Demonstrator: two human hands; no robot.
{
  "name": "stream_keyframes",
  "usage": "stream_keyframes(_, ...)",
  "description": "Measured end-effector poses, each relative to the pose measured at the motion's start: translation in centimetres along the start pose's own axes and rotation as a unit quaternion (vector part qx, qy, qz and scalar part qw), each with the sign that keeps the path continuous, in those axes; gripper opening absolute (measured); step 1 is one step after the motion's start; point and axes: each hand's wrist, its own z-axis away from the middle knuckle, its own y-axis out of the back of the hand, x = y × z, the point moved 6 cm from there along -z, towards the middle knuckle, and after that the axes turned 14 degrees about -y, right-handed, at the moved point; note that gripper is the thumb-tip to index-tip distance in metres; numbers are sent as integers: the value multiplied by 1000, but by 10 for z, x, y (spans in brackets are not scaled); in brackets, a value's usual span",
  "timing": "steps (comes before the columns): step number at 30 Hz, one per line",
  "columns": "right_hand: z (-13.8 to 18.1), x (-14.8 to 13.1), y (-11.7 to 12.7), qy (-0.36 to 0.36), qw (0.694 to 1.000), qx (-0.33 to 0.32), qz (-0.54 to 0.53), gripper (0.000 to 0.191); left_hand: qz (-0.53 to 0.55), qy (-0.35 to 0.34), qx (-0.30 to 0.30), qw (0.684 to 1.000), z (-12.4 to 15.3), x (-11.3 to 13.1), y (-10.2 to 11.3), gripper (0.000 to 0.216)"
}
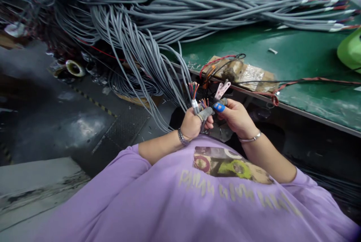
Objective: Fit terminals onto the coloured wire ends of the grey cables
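My left hand [193, 123] is closed around several grey cables, a dark grey cover on its thumb. Above that fist rise the stripped cable ends [193, 91], their thin coloured wires fanned out over a white wrapped band. A second, shorter bunch of wire ends [204, 103] shows just beside the thumb. Close by on the right, my right hand [238, 116] is pinched, with blue tape [219, 107] round its thumb; what lies between its fingertips is too small to make out. Just above these fingers is a pale pink clip [222, 90] at the bench edge.
Thick bundles of grey cable [197, 16] cover the back of the green bench [310, 58] and hang over its edge at left. A taped wooden block [239, 71] with red and black leads sits at the front edge. A bright green object [351, 50] stands far right.
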Motion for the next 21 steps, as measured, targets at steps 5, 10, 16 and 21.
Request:
stream_keyframes(5,3,1,2,4,1000,-10,-4,34,12,-7,24,1000,-2,1,2,49)
stream_keyframes(10,4,1,0,5,1000,-20,-9,31,18,-8,32,999,-1,2,3,48)
stream_keyframes(16,1,2,2,-39,995,-68,-58,35,19,-14,20,1000,0,5,1,49)
stream_keyframes(21,-12,-8,13,-69,989,-40,-124,54,35,-14,-28,999,0,13,-5,49)
